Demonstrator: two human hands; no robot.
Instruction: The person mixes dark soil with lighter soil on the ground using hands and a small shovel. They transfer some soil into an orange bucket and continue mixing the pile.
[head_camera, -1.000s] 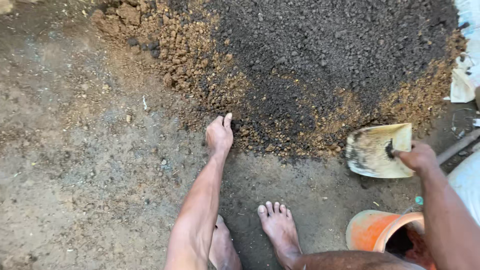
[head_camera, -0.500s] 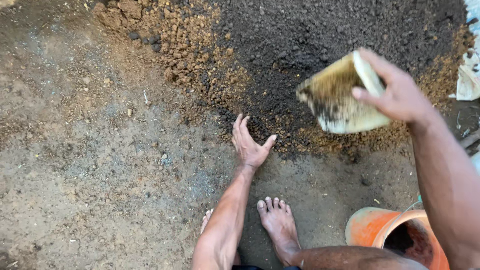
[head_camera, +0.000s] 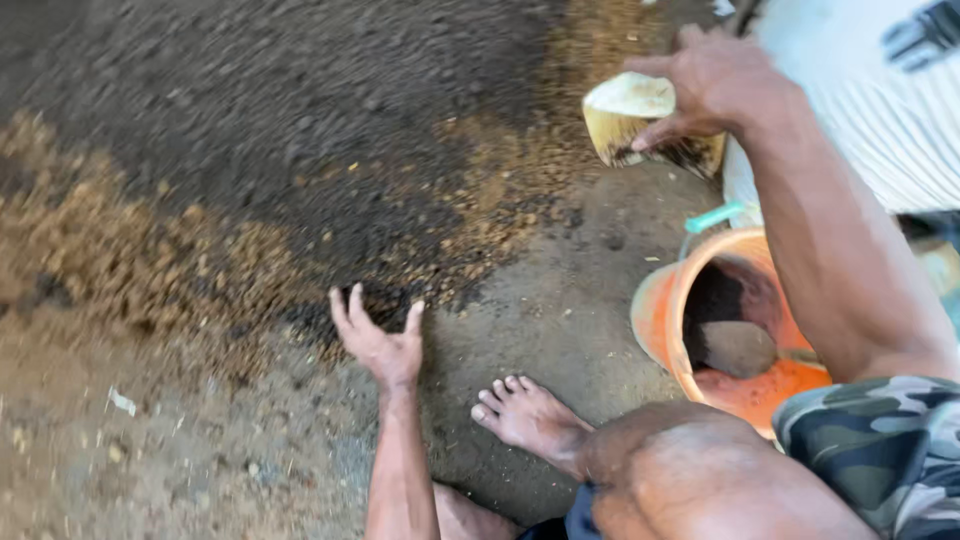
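A dark, near-black soil heap (head_camera: 300, 120) fills the frame from nine to twelve o'clock, edged with tan-brown crumbs. At one o'clock, the right hand (head_camera: 715, 85) grips a pale yellow scoop (head_camera: 635, 120) — cream inside, streaked with dark soil. At three o'clock sits an orange bucket (head_camera: 660, 310) with a turquoise handle (head_camera: 715, 215). Green-and-grey camouflage shorts (head_camera: 880, 450) show at five o'clock — the ground (head_camera: 560, 300) is grey-brown.

ground (head_camera: 560, 300): bare dirt | soil heap (head_camera: 280, 130) | orange bucket (head_camera: 655, 310) | foot (head_camera: 525, 415)
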